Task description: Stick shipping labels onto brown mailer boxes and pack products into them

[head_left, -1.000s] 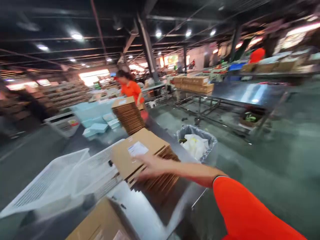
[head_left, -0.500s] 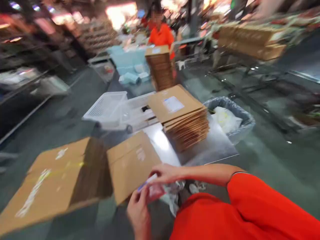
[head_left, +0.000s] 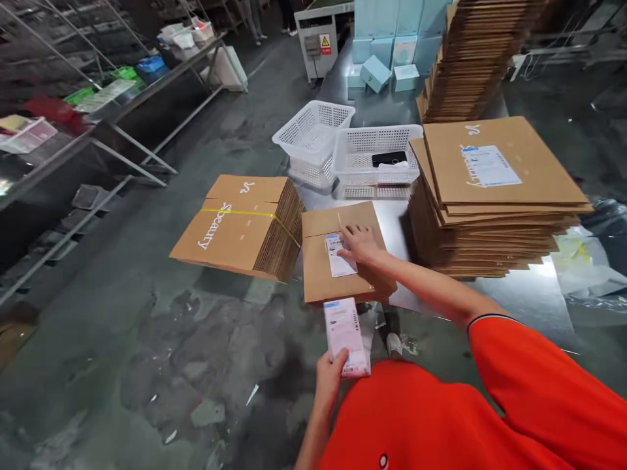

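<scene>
My left hand grips a stack of printed white labels near my waist, thumb on top. A single white label lies on a flat brown cardboard piece at the table's near edge. Spread out over that label's upper right part and the cardboard is my right hand, palm down. To the left stands a bundle of folded cardboard with a yellow strap around it. On the right rises a tall pile of flat cardboard with a label on its top sheet.
Behind the cardboard are white baskets, one holding a dark object. Light blue boxes and another tall cardboard stack stand farther back. A plastic-lined bin is at the right, a metal rack at the left.
The view has swung left and down. My hands, close together before at the labels, are now apart: the right lies on the cardboard, where a label now shows, and the left holds the stack.
</scene>
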`<state>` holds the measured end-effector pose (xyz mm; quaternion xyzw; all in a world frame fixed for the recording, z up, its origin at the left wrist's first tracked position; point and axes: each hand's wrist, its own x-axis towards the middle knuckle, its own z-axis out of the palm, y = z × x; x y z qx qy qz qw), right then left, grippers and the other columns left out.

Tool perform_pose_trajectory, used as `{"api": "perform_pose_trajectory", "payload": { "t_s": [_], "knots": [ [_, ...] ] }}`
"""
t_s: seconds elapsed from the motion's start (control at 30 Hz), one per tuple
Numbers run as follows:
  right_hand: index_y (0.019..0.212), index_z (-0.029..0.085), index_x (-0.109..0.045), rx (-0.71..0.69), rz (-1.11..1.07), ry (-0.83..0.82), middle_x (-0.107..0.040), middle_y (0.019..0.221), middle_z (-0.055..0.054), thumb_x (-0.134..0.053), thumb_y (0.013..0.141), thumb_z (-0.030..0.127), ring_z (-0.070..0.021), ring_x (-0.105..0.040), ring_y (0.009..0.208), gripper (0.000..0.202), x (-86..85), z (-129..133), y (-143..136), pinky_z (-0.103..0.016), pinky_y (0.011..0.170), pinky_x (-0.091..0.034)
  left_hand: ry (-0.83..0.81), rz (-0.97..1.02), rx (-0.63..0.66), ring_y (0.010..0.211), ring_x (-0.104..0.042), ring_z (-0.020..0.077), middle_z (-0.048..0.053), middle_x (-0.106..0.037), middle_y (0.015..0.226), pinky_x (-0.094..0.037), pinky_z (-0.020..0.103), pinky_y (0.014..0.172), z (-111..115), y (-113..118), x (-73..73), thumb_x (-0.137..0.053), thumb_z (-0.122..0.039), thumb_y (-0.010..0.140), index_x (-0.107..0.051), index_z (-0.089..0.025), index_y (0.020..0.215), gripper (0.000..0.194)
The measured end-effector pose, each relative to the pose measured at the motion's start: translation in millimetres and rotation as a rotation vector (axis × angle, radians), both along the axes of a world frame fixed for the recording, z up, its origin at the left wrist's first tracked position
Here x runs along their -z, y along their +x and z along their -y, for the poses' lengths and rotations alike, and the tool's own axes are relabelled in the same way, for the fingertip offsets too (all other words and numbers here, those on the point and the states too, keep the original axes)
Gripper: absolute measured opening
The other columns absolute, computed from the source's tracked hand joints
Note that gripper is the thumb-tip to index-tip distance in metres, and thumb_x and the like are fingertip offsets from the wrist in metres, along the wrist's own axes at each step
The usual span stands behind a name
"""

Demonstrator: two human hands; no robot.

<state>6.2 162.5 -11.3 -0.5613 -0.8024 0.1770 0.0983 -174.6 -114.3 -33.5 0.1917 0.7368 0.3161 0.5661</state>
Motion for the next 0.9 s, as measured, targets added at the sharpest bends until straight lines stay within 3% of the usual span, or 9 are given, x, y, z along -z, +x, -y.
{"api": "perform_pose_trajectory", "payload": {
  "t_s": [0.07,0.17,0.3,0.4,0.43,0.53,0.6,0.8,0.9],
  "knots": [
    [0.145,0.012,-0.043,-0.034,-0.016,0.053,-0.048,0.144,-0.021,-0.059,0.091,0.031,-0.0348,-0.045,0.127,0.059,7.6,-6,-6,-0.050,0.102,-0.036,0.065,-0.091,-0.025,0.072,-0.067,0.0271,0.011,-0.073,0.070,-0.054,0.037,0.072,-2,-16,-8.5,-0.080,-0.050,0.056,-0.076,-0.009,0.072,0.045],
    [0.140,0.009,-0.049,-0.211,-0.063,0.066,-0.044,0.149,-0.020,-0.048,0.097,0.028,-0.0318,-0.038,0.138,0.047,20.6,6,-24,-0.050,0.112,-0.029,0.184,-0.271,-0.064,0.083,-0.069,0.0274,0.012,-0.076,0.084,-0.053,0.036,0.079,-34,-34,-18.3,-0.071,-0.049,0.068,-0.077,-0.008,0.084,0.044],
    [0.146,0.004,-0.041,-0.410,-0.097,0.062,-0.036,0.154,-0.023,-0.051,0.095,0.045,-0.0354,-0.026,0.147,0.066,33.2,61,-29,-0.057,0.120,-0.012,0.272,-0.315,0.000,0.090,-0.069,0.0274,0.014,-0.076,0.094,-0.052,0.035,0.083,-81,-42,-14.6,-0.068,-0.044,0.073,-0.075,-0.009,0.093,0.040],
    [0.143,0.011,-0.047,-0.564,-0.221,0.048,-0.042,0.152,-0.017,-0.048,0.097,0.044,-0.0295,-0.031,0.145,0.056,36.3,99,-1,-0.051,0.120,-0.020,0.318,-0.273,0.062,0.092,-0.069,0.0270,0.014,-0.076,0.095,-0.052,0.035,0.084,-89,-40,-10.1,-0.070,-0.041,0.072,-0.074,-0.011,0.091,0.035],
    [0.140,0.012,-0.051,-0.458,-0.242,0.056,-0.045,0.150,-0.017,-0.046,0.098,0.040,-0.0287,-0.034,0.144,0.050,36.6,105,13,-0.049,0.118,-0.025,0.335,-0.269,0.069,0.094,-0.069,0.0267,0.013,-0.075,0.096,-0.052,0.034,0.085,-87,-39,-9.9,-0.071,-0.040,0.072,-0.074,-0.012,0.090,0.033],
    [0.134,0.009,-0.055,0.174,-0.200,0.008,-0.054,0.136,-0.022,-0.044,0.098,0.031,-0.0310,-0.049,0.129,0.044,35.0,97,55,-0.047,0.106,-0.040,0.344,-0.293,0.063,0.095,-0.068,0.0263,0.013,-0.075,0.095,-0.052,0.033,0.086,-75,-35,-13.3,-0.073,-0.039,0.069,-0.074,-0.013,0.088,0.032],
    [0.130,0.007,-0.057,0.397,-0.194,-0.121,-0.061,0.120,-0.021,-0.047,0.096,0.029,-0.0285,-0.059,0.111,0.042,30.1,86,77,-0.042,0.097,-0.046,0.305,-0.310,0.049,0.093,-0.069,0.0272,0.013,-0.075,0.094,-0.052,0.034,0.084,-67,-30,-17.7,-0.073,-0.041,0.067,-0.074,-0.012,0.088,0.036],
    [0.119,0.017,-0.065,0.369,-0.428,-0.052,-0.061,0.107,-0.011,-0.053,0.091,0.026,-0.0203,-0.061,0.098,0.032,-0.4,83,96,-0.033,0.090,-0.049,0.225,-0.284,-0.114,0.081,-0.069,0.0283,0.012,-0.075,0.080,-0.054,0.036,0.072,-59,-11,-30.8,-0.073,-0.048,0.063,-0.073,-0.010,0.077,0.040],
    [0.116,0.016,-0.065,0.498,-0.661,-0.228,-0.064,0.105,-0.009,-0.061,0.082,0.024,-0.0177,-0.062,0.089,0.035,-12.8,88,89,-0.031,0.081,-0.052,0.222,-0.239,-0.231,0.079,-0.069,0.0273,0.011,-0.074,0.079,-0.056,0.035,0.068,-63,-3,-39.6,-0.074,-0.040,0.063,-0.071,-0.011,0.075,0.031]
  ]
}}
